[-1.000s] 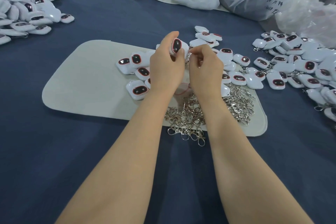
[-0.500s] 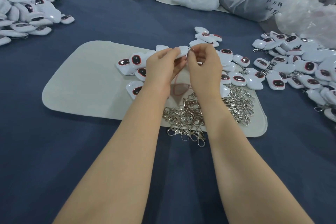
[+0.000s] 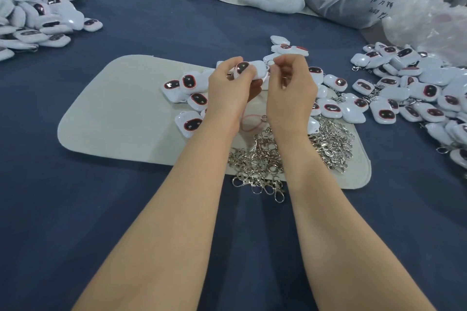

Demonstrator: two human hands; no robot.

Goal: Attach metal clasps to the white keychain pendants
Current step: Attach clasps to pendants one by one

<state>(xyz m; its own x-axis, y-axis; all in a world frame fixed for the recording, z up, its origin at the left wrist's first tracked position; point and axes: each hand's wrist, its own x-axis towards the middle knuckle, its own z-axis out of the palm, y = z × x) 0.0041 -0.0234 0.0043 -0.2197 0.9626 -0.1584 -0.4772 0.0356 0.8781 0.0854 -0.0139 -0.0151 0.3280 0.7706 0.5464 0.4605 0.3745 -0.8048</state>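
Above the pale mat [image 3: 113, 113]: both hands meet near its far edge.
Left hand [image 3: 231, 93]: fingers curled round a white pendant [image 3: 250, 69], dark face up.
Right hand [image 3: 290, 88]: fingertips pinch a metal ring [image 3: 270, 62] at the pendant's end.
Clasps [image 3: 273, 161]: heaped on the mat's near edge.
Loose pendants [image 3: 193, 100]: on the mat, beside the left hand.

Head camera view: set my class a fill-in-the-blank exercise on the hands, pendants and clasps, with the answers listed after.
The left hand grips one ____ pendant while the right hand pinches a small metal ring at its end. The rubber band between the wrists is ____. The loose clasps lie heaped mostly on a beige mat over a dark ____ cloth.
Missing words: white, red, blue.
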